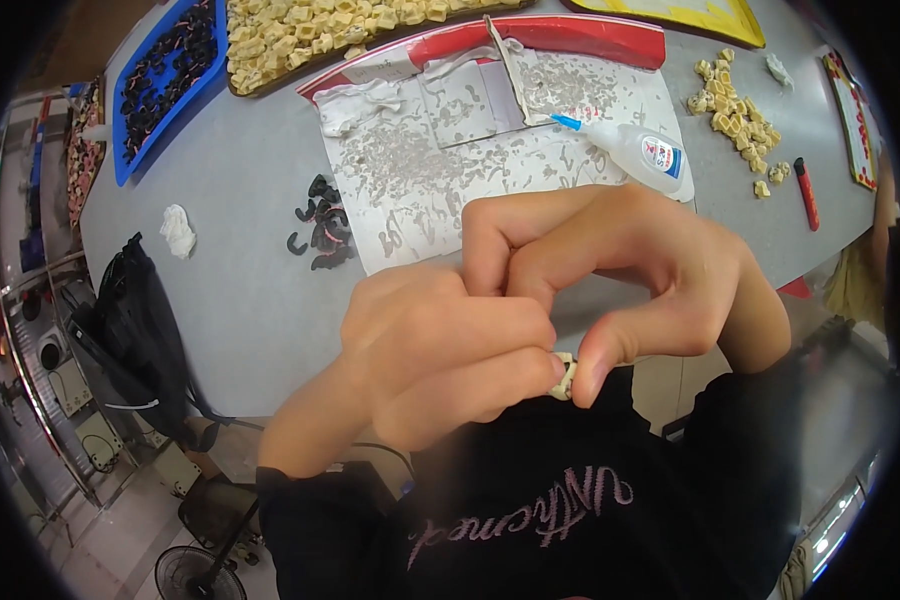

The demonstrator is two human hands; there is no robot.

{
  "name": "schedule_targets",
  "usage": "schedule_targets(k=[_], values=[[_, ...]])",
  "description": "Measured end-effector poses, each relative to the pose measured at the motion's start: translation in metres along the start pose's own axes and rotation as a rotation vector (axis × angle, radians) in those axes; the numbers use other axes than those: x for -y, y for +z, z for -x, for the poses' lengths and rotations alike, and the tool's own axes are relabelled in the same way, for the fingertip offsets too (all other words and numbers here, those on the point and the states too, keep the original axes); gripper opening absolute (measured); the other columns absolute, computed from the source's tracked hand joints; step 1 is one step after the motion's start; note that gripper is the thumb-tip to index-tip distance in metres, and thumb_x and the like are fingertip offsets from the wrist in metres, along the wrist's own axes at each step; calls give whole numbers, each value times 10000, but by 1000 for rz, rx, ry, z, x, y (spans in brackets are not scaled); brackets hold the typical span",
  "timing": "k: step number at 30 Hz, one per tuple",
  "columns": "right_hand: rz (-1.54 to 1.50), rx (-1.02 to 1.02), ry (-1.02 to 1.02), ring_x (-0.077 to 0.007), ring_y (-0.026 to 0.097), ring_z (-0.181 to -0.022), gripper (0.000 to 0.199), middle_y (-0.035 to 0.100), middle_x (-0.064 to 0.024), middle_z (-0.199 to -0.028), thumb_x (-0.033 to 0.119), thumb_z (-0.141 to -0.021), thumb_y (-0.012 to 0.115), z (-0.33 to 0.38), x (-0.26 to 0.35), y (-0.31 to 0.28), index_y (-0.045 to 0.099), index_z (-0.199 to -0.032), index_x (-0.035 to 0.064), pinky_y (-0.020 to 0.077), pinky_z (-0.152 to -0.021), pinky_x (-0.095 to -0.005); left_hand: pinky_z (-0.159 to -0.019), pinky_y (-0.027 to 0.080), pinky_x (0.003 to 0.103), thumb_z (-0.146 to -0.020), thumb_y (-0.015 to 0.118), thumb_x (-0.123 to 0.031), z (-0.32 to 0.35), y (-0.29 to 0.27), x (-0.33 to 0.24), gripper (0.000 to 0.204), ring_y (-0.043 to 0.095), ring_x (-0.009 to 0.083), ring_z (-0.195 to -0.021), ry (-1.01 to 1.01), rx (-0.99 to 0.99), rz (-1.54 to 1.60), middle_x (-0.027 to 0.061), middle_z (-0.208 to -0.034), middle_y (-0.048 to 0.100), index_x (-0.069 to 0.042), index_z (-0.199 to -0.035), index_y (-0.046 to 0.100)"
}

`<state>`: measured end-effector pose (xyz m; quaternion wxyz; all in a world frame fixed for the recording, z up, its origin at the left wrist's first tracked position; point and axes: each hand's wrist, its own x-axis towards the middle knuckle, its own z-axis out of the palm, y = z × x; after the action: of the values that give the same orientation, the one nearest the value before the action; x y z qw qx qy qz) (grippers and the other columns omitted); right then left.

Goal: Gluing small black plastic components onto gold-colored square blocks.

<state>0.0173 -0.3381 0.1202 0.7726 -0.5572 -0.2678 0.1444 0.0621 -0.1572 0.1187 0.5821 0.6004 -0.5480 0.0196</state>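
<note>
Close together above the table's near edge, my hands meet around a small cream-coloured piece [565, 378] with a dark spot. My left hand [435, 350] is closed, its fingertips pressed against the piece's left side. From the other side, the thumb of my right hand [660, 265] presses on it, while that hand's bent index finger reaches behind my left fingers. Most of the piece is hidden by the fingertips. Beyond my hands lies a white sheet [400, 190] covered in grey smears, with a clear glue bottle [642, 155] with a blue tip on it.
Black curved pieces [328, 232] lie left of the sheet, near a crumpled tissue [178, 231]. A blue tray [130, 130] holds more. Cream pieces fill a tray [300, 45] behind; others [738, 115] lie loose at right, beside a red-and-black tool [807, 195]. A black bag [140, 340] hangs at left.
</note>
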Motion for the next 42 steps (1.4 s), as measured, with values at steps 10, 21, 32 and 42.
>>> schedule_targets(k=[10,21,32,42], values=[[37,-3,-55,-205,508,-815,368,515,-124,-941,255,-717,764,2,-6,-1,602,-779,-70,413,-731,-296,-443,410,246,-740,759,-186,-3,-14,-3,252,466,135,-513,-29,260,-46,79,-872,532,-92,-856,558],[-284,-435,110,-206,556,-848,341,531,-108,-915,217,-695,784,-3,-2,6,640,-873,-35,430,-757,-292,-665,394,221,-763,739,-237,-8,0,23,397,441,116,-754,-194,-78,205,91,-953,529,-26,-974,479],[1027,-322,-387,-263,510,-961,556,543,-185,-1094,377,-659,749,-6,17,-10,637,-1037,-15,404,-808,-352,-847,426,274,-843,669,-147,-7,-4,27,389,496,135,-992,-575,-36,1132,81,-1036,513,41,-1119,471],[975,-280,-366,-247,538,-871,275,603,-127,-974,226,-712,694,-7,13,-9,657,-864,-1,430,-763,-364,-817,452,267,-849,619,-50,-12,-8,17,421,524,125,-960,-738,-2,1066,82,-1049,519,85,-1204,438]])
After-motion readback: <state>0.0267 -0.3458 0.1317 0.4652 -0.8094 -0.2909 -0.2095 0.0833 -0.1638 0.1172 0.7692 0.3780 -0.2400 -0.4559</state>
